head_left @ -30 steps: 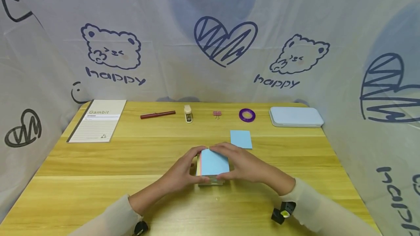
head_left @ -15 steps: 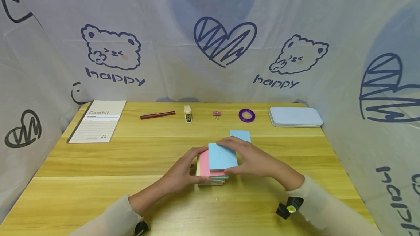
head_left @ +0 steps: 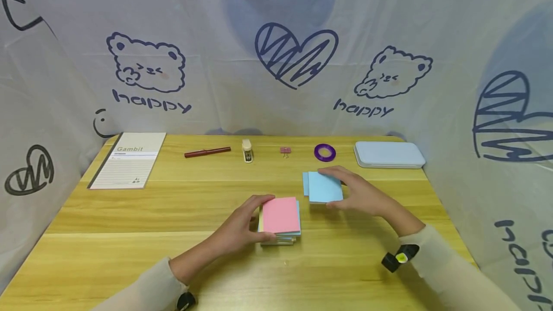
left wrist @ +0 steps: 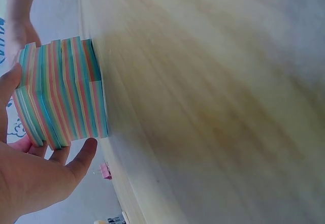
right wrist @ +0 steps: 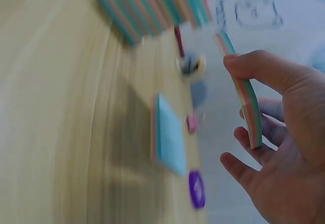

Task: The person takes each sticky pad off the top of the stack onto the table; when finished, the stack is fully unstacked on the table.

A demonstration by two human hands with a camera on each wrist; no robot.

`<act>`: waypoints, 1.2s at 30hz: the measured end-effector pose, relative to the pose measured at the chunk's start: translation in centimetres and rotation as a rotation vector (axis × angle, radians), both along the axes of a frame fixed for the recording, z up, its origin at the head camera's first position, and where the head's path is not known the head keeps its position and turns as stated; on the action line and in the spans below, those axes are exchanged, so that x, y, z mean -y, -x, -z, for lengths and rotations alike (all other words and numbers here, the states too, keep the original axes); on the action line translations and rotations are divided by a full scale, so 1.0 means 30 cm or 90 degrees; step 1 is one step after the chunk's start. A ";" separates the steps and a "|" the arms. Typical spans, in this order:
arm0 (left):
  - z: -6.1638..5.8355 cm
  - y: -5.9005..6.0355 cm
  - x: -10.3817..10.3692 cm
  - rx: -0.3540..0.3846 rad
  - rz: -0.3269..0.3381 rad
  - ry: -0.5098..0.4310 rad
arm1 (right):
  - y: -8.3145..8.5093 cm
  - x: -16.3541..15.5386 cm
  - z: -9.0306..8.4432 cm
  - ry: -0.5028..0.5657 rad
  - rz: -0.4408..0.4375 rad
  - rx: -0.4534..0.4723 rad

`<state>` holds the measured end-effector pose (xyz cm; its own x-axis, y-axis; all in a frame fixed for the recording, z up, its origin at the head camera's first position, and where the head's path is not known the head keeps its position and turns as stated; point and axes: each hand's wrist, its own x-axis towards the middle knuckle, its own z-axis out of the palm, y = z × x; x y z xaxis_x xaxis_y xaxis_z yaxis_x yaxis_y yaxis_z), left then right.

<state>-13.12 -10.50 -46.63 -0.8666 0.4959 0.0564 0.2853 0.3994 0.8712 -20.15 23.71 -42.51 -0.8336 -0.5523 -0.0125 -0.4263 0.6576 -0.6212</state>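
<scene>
A tall stack of sticky notes, striped at the sides and pink on top, stands at the middle front of the table. My left hand grips its left side, thumb in front and fingers behind. In the right hand is a thin blue-topped sticky note pad, pinched between thumb and fingers. The right wrist view shows this held pad slightly bowed and raised off the table. Beneath it lies another blue sticky note pad, mostly hidden in the head view.
Along the back of the wooden table lie a notebook, a dark red pen, a small white-capped bottle, a pink binder clip, a purple tape roll and a light blue case.
My right hand has lifted the blue-topped pad off the stack and carried it right and back, over the other blue pad. The stack now shows pink on top. My left hand has stayed put.
</scene>
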 end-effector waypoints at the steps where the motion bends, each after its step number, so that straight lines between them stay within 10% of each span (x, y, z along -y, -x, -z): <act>1: 0.000 0.000 0.000 0.000 -0.001 0.002 | 0.011 -0.019 0.009 -0.001 0.011 0.008; 12: 0.003 0.002 0.000 0.000 0.001 0.000 | 0.114 -0.219 0.134 -0.033 0.109 0.093; 36: 0.004 0.002 0.002 -0.002 -0.002 0.003 | 0.142 -0.263 0.213 -0.087 0.090 0.063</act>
